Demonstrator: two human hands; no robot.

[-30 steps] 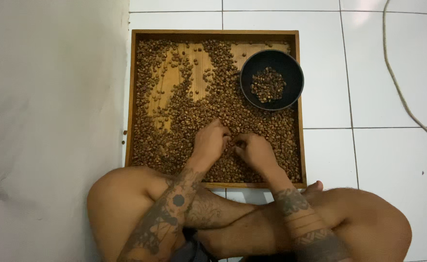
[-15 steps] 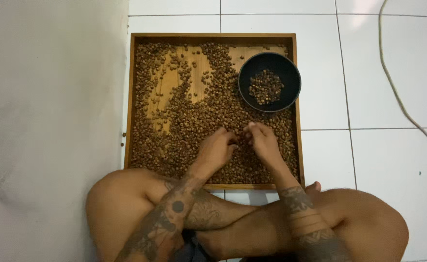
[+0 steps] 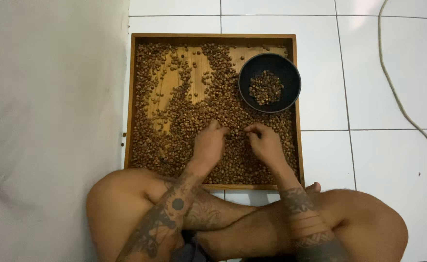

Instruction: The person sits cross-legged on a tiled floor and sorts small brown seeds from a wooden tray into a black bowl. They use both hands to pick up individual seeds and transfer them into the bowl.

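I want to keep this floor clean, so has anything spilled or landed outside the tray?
Yes, slightly. A couple of stray beans lie on the white floor just off the left edge of the wooden tray. The rest stay in the tray or the black bowl, under the left hand and right hand.

Beans in tray on floor, bowl in tray's far-right corner, cord right.

White tiled floor — pale wall
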